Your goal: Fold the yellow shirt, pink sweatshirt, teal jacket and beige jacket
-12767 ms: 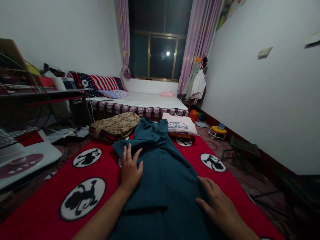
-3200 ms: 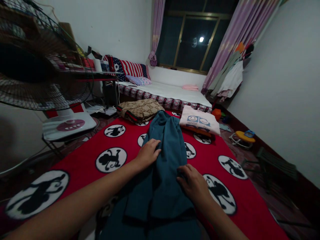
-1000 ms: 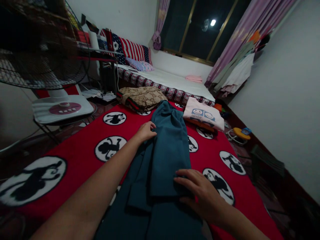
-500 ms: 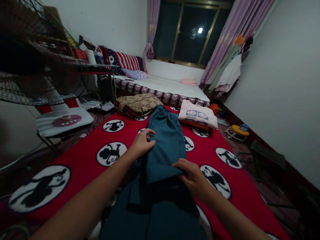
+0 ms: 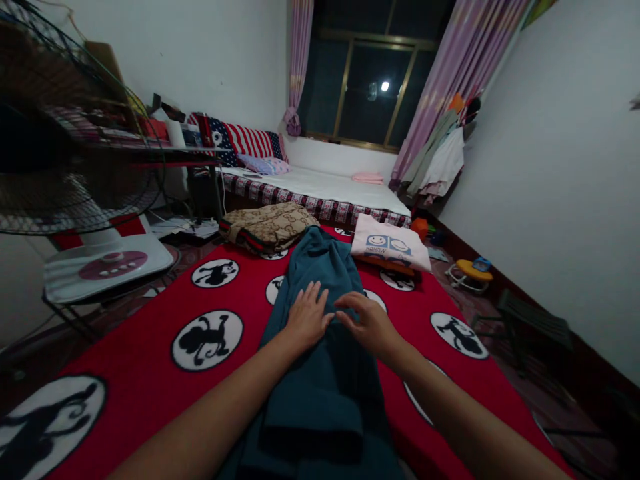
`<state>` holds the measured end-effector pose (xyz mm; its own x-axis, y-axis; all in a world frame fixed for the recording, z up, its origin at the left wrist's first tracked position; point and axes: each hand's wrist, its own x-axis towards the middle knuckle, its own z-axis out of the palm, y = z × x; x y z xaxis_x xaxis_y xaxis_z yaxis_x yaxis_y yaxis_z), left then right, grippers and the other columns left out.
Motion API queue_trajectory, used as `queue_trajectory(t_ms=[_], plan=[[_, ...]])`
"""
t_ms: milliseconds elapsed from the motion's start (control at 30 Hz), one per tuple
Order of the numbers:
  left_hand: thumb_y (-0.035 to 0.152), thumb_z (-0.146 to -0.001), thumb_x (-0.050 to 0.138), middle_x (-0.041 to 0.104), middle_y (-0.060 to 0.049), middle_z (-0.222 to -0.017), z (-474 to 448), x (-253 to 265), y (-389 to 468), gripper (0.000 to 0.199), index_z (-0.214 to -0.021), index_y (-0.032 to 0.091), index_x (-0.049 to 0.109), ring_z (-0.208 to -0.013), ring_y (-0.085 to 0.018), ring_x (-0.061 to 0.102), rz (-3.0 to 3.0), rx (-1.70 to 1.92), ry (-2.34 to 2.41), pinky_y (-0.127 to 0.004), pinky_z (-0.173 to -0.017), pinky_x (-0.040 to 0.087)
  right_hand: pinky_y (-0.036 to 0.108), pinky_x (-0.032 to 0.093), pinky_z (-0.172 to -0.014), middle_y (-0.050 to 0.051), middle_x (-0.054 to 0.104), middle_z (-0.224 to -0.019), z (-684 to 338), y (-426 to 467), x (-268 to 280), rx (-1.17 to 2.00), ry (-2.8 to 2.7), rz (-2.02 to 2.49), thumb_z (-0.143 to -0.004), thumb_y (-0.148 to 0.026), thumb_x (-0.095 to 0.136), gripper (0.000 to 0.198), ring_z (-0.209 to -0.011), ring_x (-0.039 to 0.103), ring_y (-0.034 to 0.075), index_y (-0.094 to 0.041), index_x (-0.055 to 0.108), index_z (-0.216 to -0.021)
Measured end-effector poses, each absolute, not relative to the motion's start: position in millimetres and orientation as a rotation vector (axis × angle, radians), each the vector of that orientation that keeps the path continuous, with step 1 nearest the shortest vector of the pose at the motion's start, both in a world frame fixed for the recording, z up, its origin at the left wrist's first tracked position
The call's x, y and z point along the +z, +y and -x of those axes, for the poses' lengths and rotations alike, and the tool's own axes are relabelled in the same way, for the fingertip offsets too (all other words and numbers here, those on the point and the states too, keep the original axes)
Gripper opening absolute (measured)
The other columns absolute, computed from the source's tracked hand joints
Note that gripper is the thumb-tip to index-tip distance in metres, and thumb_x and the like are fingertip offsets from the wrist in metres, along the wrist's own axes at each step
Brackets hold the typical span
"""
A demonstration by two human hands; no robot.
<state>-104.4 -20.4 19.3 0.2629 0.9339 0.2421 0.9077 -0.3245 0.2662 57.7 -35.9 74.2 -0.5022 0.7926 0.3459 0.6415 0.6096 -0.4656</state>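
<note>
Dark teal trousers (image 5: 320,387) lie lengthwise on a red blanket (image 5: 145,333) patterned with black monkeys in white circles. One leg is folded back over the rest, and its hem lies near me. My left hand (image 5: 307,319) rests flat on the upper part of the cloth, fingers stretched out. To its right, my right hand (image 5: 369,323) is at the right side of the trousers with fingers bent and the thumb apart, holding nothing; whether it touches the cloth I cannot tell.
Beyond the trousers lie a brown patterned bag (image 5: 270,225) and a folded pale pink shirt (image 5: 393,240). A fan (image 5: 75,193) stands close on the left. Farther off are a bed (image 5: 325,172), a yellow stool (image 5: 470,270) and a dark folding stool (image 5: 533,317).
My right hand has let go of the cloth edge and moved away from me. My left hand has flattened onto the trousers. The folded hem now lies lower, closer to me.
</note>
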Motion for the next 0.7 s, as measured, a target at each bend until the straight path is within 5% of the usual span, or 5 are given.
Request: queue_trajectory(t_ms=[100,267,400,700], plan=[[0.040,-0.091,0.044,0.022,-0.016,-0.155,103,3,-17,0.060,-0.145,0.015,0.036,-0.143,-0.034,0.018,-2.381,0.578,1.825,-0.048,-0.114,0.023,0.039,0.039,-0.103,0.013,0.055,-0.133,-42,0,61,0.118,-2.415,1.060,-0.088,-0.022,0.053,0.034,-0.123,0.050,0.023,-0.017,0.059,-0.122],[0.052,-0.086,0.048,0.015,-0.018,-0.156,105,-2,-18,0.074,-0.148,0.014,0.031,-0.144,-0.037,0.007,-2.266,0.558,2.005,-0.056,-0.114,0.013,0.057,0.015,-0.113,0.008,0.025,-0.156,-36,60,27,-0.026,-2.634,1.171,-0.095,-0.047,0.040,0.052,-0.144,0.016,0.027,-0.027,0.038,-0.143],[0.060,-0.086,0.044,0.014,-0.018,-0.156,105,-1,-15,0.078,-0.149,0.016,0.029,-0.144,-0.036,0.006,-2.240,0.488,2.019,-0.062,-0.112,0.007,0.057,0.016,-0.113,0.008,0.021,-0.157,-41,100,8,0.104,-2.536,1.508,-0.098,-0.052,0.026,0.058,-0.145,0.015,0.025,-0.024,0.027,-0.149],[0.055,-0.091,0.041,0.006,-0.014,-0.158,135,10,-15,0.069,-0.150,0.022,0.024,-0.146,-0.028,0.001,-2.323,0.313,1.655,-0.056,-0.114,0.005,0.057,0.017,-0.112,0.006,0.021,-0.157,-56,84,1,0.103,-2.532,1.499,-0.099,-0.042,0.027,0.053,-0.145,0.012,0.026,-0.024,0.027,-0.149]])
